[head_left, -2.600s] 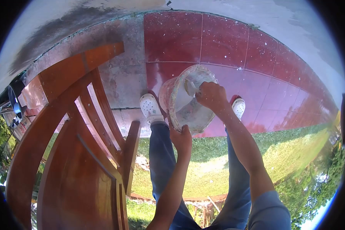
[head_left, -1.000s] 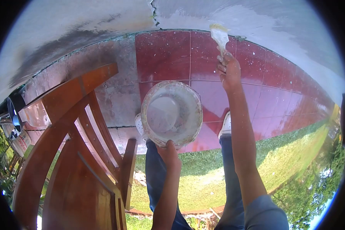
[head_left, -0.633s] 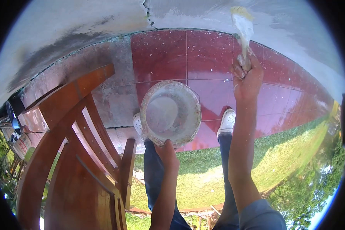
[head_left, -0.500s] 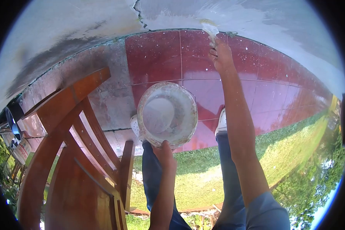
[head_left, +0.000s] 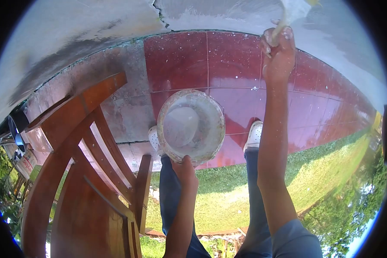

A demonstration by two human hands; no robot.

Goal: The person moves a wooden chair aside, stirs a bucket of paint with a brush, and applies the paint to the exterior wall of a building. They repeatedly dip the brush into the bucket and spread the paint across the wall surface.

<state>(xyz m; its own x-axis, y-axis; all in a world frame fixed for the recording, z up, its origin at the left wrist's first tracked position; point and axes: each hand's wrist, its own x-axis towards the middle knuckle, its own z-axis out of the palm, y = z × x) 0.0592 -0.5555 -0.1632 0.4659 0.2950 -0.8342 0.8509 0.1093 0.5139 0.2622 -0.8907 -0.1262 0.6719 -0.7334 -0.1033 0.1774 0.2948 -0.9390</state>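
My left hand (head_left: pixel 185 171) grips the near rim of a round, paint-spattered bucket (head_left: pixel 216 124). White paint (head_left: pixel 181 127) lies in the bottom of it. Stretched out to the upper right, my right hand (head_left: pixel 280 51) is closed around the handle of a white-coated paintbrush (head_left: pixel 294 12). The brush head overlaps the pale wall (head_left: pixel 228 15), and its tip runs up to the top of the view. White smears mark the fingers of this hand.
A wooden bench (head_left: pixel 86 189) fills the left side, close beside my left arm. Red floor tiles (head_left: pixel 176 60) speckled with white run along the wall, which has a crack (head_left: pixel 160 15). My white shoes (head_left: pixel 254 134) stand on the tiles; grass (head_left: pixel 228 206) lies behind.
My right hand has moved right and up with the paintbrush, from the wall's foot to higher on the wall. The left hand and bucket stay nearly in place.
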